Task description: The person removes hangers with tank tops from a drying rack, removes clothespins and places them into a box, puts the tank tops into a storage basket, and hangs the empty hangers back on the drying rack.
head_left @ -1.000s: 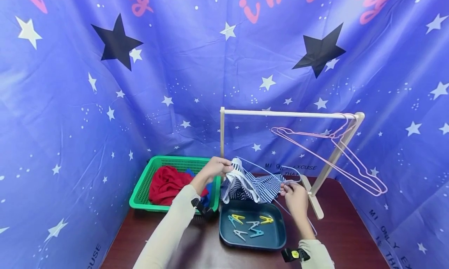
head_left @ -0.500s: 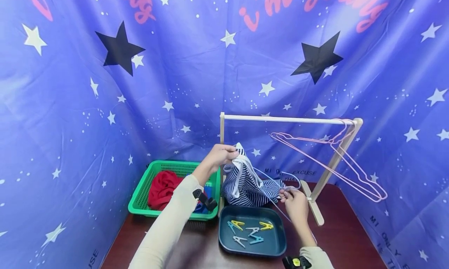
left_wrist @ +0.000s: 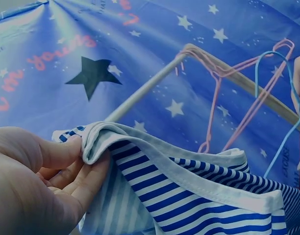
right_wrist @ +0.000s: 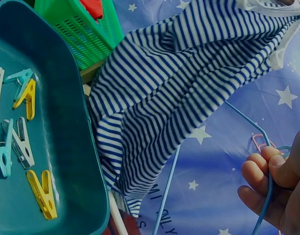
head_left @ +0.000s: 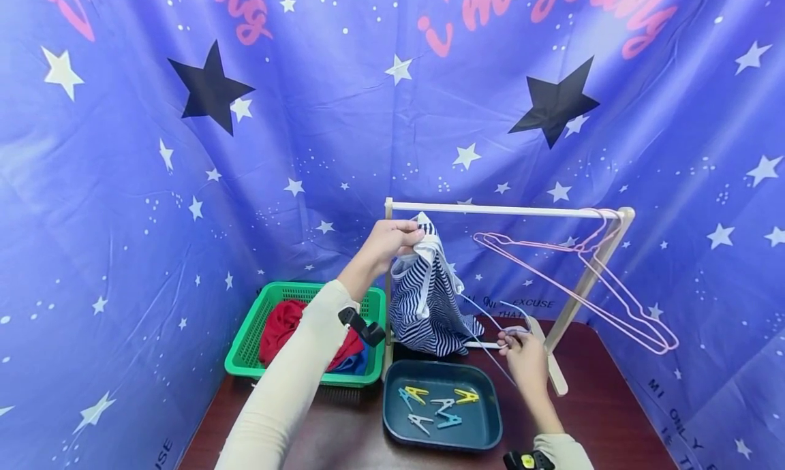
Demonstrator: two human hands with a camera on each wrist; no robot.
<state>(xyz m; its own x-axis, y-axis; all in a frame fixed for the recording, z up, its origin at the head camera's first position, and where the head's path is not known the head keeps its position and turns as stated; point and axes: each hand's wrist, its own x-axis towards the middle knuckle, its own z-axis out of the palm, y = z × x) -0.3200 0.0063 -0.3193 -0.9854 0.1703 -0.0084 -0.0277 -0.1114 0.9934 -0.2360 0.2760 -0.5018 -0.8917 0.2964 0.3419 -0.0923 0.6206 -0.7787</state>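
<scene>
My left hand (head_left: 392, 242) pinches the white-trimmed edge of a navy-and-white striped garment (left_wrist: 194, 200) between thumb and fingers. The garment (head_left: 426, 313) hangs down from it in front of the rack, its lower end close behind the dark tray. Low on the right, my right hand (head_left: 526, 361) grips a light blue wire hanger (right_wrist: 164, 196) near its hook. Seen from the right wrist, the hanger's wire passes behind the striped cloth, which hides part of it.
A wooden rack (head_left: 490, 209) stands behind, with pink hangers (head_left: 527, 252) at its right end. The dark tray (head_left: 441, 440) in front holds several clothespins (head_left: 466, 396). To the left is a green basket (head_left: 242, 351) with red cloth (head_left: 283, 330) and blue cloth (head_left: 352, 363).
My left hand has risen, lifting the striped garment so that it hangs more upright. The right hand has shifted slightly right and down with the hanger, and the cloth has come away from it.
</scene>
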